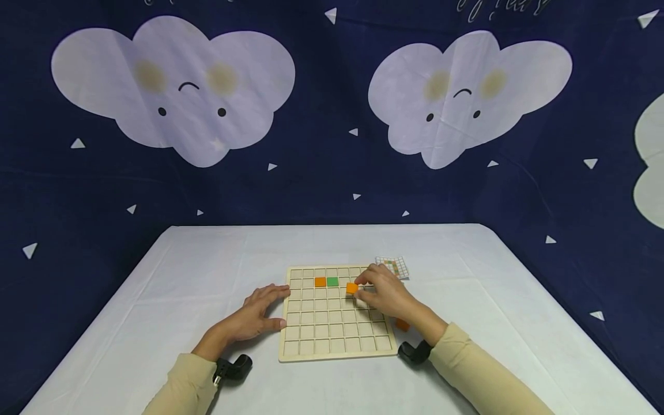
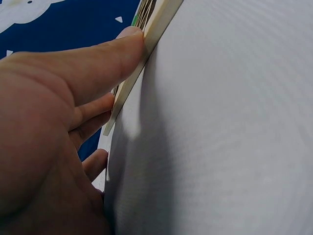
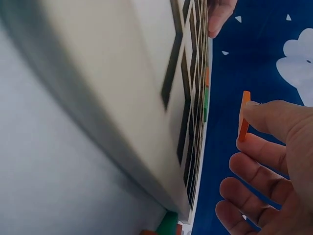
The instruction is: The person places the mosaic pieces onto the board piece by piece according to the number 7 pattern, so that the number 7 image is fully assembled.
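Observation:
A pale wooden grid board lies on the table, divided into square cells. In its second row from the far edge sit an orange tile and, beside it, a green tile. My right hand pinches another flat orange tile between thumb and index finger. The right wrist view shows this orange tile on edge, held above the board. My left hand touches the board's left edge with thumb and fingertips, its fingers fairly straight; in the left wrist view the thumb rests against the board's rim.
A small printed card with a coloured grid pattern lies behind the board's far right corner. More orange tiles lie right of the board, partly hidden by the right forearm; a green tile shows there too. A cloud-printed dark cloth hangs behind the table.

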Demonstrator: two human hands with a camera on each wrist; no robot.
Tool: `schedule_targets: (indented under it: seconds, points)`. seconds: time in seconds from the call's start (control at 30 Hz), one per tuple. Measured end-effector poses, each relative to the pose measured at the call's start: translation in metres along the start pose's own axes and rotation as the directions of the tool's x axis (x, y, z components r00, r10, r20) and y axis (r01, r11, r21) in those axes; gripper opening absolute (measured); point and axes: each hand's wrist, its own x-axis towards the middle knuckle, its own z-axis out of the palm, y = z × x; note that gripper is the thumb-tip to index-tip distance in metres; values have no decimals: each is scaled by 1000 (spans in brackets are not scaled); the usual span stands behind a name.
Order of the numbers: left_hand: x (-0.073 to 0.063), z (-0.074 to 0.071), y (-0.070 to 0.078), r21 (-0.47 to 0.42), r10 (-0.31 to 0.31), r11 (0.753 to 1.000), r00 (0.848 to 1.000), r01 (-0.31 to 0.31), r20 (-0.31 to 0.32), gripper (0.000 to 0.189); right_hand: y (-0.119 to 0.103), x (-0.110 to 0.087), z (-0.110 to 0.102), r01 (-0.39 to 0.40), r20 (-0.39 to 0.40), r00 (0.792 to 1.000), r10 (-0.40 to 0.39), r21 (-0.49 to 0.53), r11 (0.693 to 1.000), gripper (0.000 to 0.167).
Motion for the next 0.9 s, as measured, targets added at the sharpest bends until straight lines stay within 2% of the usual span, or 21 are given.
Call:
schedule_targets:
  seconds: [0.4,0.6,0.9]
  points:
    - [0,-1,1,-1,-9,1000,1000,9,-5,68,2,6,1,10,0,1000,-10,-10,1000,19]
    - [0,-1,3,-6,-8,1000,1000,8,-3,69,0,10,-2,-13,11,1000,13,9,1000,20]
    - [0,0,0,-9,-3,1000,1000,3,-4,68,-5,16,-1,13,-2,1000,-13,-2,1000,22]
